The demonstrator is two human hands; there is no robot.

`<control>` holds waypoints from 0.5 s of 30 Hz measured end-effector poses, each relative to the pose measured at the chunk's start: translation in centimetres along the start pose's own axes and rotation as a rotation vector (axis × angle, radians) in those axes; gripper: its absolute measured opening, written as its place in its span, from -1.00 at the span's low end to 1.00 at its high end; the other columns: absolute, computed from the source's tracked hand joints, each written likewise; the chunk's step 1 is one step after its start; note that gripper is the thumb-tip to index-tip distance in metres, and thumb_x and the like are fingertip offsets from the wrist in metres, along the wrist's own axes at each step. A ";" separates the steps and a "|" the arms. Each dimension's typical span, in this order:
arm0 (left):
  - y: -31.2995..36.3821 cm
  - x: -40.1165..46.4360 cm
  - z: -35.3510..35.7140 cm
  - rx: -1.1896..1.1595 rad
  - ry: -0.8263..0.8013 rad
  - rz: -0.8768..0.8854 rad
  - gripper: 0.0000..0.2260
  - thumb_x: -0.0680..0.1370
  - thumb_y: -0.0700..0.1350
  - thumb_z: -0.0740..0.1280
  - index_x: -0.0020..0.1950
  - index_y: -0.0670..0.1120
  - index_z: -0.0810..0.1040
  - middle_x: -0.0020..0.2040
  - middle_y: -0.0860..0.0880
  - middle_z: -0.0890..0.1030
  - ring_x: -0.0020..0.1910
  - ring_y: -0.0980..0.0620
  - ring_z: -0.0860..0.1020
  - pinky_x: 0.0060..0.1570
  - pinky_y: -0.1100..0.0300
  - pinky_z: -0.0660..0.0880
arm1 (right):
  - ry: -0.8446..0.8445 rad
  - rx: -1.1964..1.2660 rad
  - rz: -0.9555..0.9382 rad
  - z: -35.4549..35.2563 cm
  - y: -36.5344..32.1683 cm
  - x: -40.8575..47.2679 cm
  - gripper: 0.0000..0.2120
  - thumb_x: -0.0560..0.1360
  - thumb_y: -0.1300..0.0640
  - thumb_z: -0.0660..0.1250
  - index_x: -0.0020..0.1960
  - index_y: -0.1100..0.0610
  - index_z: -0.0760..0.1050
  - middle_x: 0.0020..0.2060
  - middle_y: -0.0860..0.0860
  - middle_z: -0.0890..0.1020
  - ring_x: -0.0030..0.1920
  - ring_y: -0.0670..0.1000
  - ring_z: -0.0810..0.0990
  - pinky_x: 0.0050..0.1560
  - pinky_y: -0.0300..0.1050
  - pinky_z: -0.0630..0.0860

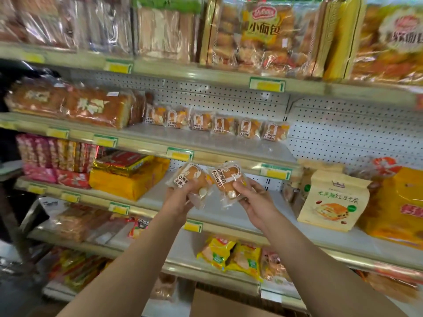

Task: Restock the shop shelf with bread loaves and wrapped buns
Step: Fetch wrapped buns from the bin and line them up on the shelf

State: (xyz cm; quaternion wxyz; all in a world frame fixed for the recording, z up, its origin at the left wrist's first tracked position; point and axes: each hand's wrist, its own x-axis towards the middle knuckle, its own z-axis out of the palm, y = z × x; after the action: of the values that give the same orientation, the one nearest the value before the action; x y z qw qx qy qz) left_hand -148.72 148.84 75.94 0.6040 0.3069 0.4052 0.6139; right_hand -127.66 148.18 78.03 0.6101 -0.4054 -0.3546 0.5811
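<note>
My left hand (pixel 177 202) grips a clear-wrapped bun (pixel 191 177) with a white label. My right hand (pixel 256 200) holds a second wrapped bun (pixel 229 177) of the same kind. Both buns are raised side by side, just below the front edge of the middle shelf (pixel 206 143). At the back of that shelf stands a row of several matching wrapped buns (pixel 215 124). Large wrapped bread loaves (pixel 73 104) lie at the shelf's left end.
The top shelf holds big bags of bread (pixel 263 35). The shelf behind my hands carries yellow packs (pixel 130 179) on the left and a beige paper bread bag (pixel 332 202) on the right. Lower shelves hold yellow snack bags (pixel 229 257). A cardboard box (pixel 219 303) sits below.
</note>
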 end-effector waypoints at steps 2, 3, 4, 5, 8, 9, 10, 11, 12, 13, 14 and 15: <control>0.7 -0.1 0.6 -0.027 -0.003 0.051 -0.47 0.46 -0.05 0.55 0.39 -0.03 0.48 0.17 -0.09 0.69 0.01 0.01 0.70 -0.12 0.11 0.62 | 0.010 0.044 -0.032 0.7 -1.1 0.3 -0.51 0.33 0.33 0.56 0.21 0.19 0.51 0.05 0.12 0.72 -0.05 0.04 0.73 0.04 -0.09 0.63; 1.0 0.1 0.8 -0.035 0.004 0.069 -0.52 0.49 -0.06 0.52 0.37 0.01 0.48 0.17 -0.09 0.69 0.09 -0.04 0.68 -0.02 0.07 0.61 | 0.014 0.058 -0.048 1.0 -1.5 0.4 -0.50 0.32 0.33 0.57 0.21 0.19 0.50 0.04 0.12 0.72 -0.05 0.05 0.73 0.09 -0.06 0.62; 1.2 0.2 0.9 -0.041 0.014 0.087 -0.53 0.49 -0.04 0.52 0.37 0.04 0.48 0.18 -0.08 0.69 0.13 -0.08 0.66 0.05 0.04 0.59 | 0.013 0.049 -0.067 1.2 -1.9 0.5 -0.52 0.32 0.34 0.57 0.18 0.19 0.51 0.02 0.12 0.72 -0.05 0.06 0.72 0.13 -0.03 0.61; 1.4 0.1 1.1 -0.045 0.026 0.105 -0.51 0.48 -0.02 0.52 0.37 0.04 0.47 0.19 -0.08 0.68 0.15 -0.08 0.66 0.09 0.03 0.58 | 0.011 0.042 -0.083 1.5 -2.3 0.5 -0.57 0.34 0.35 0.56 0.14 0.19 0.52 0.02 0.12 0.72 -0.04 0.07 0.72 0.15 -0.02 0.60; 2.1 0.0 1.6 -0.048 0.092 0.142 -0.53 0.48 0.06 0.51 0.34 0.03 0.50 0.17 -0.07 0.68 0.15 -0.07 0.64 0.05 0.07 0.55 | 0.012 0.014 -0.101 1.7 -3.0 0.7 -0.67 0.38 0.37 0.53 0.09 0.23 0.53 0.04 0.17 0.71 -0.01 0.11 0.70 0.20 0.01 0.59; 2.4 0.1 1.7 -0.060 0.107 0.142 -0.55 0.49 0.06 0.50 0.33 0.02 0.50 0.15 -0.07 0.68 0.12 -0.07 0.64 -0.01 0.09 0.54 | 0.017 0.019 -0.102 1.7 -3.2 0.9 -0.62 0.37 0.36 0.54 0.14 0.25 0.53 0.06 0.18 0.71 0.00 0.12 0.70 0.20 0.02 0.59; 2.6 0.2 1.8 -0.076 0.117 0.135 -0.55 0.49 0.06 0.50 0.33 0.00 0.51 0.14 -0.08 0.69 0.08 -0.07 0.65 -0.06 0.11 0.54 | 0.018 0.020 -0.106 1.7 -3.5 1.0 -0.55 0.36 0.36 0.55 0.20 0.27 0.52 0.07 0.17 0.71 0.00 0.12 0.71 0.18 0.01 0.60; 2.9 0.2 1.9 -0.089 0.121 0.130 -0.53 0.48 0.05 0.51 0.34 -0.02 0.51 0.12 -0.09 0.69 0.02 -0.06 0.65 -0.11 0.11 0.53 | 0.014 0.026 -0.109 1.6 -3.8 1.1 -0.50 0.34 0.34 0.57 0.24 0.27 0.51 0.07 0.16 0.72 0.00 0.10 0.72 0.12 -0.02 0.62; 3.3 0.3 2.1 -0.091 0.120 0.128 -0.52 0.47 0.04 0.52 0.34 -0.03 0.52 0.11 -0.09 0.70 -0.01 -0.05 0.66 -0.14 0.12 0.54 | 0.006 0.028 -0.115 1.6 -4.2 1.2 -0.47 0.32 0.31 0.58 0.25 0.25 0.52 0.06 0.14 0.72 -0.01 0.09 0.73 0.06 -0.05 0.63; 3.6 0.3 2.2 -0.088 0.117 0.122 -0.51 0.46 0.03 0.54 0.34 -0.04 0.53 0.10 -0.09 0.71 -0.01 -0.05 0.67 -0.16 0.12 0.55 | 0.003 0.034 -0.115 1.6 -4.5 1.2 -0.45 0.28 0.26 0.60 0.24 0.23 0.54 0.05 0.13 0.73 -0.01 0.08 0.73 0.01 -0.07 0.63; 4.1 0.4 2.4 -0.086 0.105 0.112 -0.51 0.45 0.02 0.55 0.33 -0.05 0.54 0.10 -0.10 0.71 -0.01 -0.04 0.68 -0.17 0.13 0.57 | 0.001 0.035 -0.114 1.7 -5.0 1.3 -0.45 0.25 0.22 0.61 0.21 0.21 0.57 0.03 0.12 0.74 -0.02 0.07 0.73 -0.02 -0.08 0.63; 4.4 0.4 2.6 -0.083 0.094 0.106 -0.54 0.45 0.00 0.55 0.31 -0.05 0.56 0.09 -0.10 0.72 -0.01 -0.04 0.69 -0.18 0.13 0.58 | 0.002 0.042 -0.113 1.8 -5.3 1.4 -0.47 0.22 0.19 0.61 0.17 0.20 0.59 0.01 0.11 0.74 -0.03 0.07 0.73 -0.04 -0.08 0.64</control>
State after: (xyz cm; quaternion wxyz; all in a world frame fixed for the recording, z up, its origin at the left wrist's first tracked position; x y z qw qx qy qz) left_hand -148.68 149.87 81.00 0.5633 0.2736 0.3904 0.6749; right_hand -126.93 149.70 83.53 0.6507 -0.3725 -0.3642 0.5525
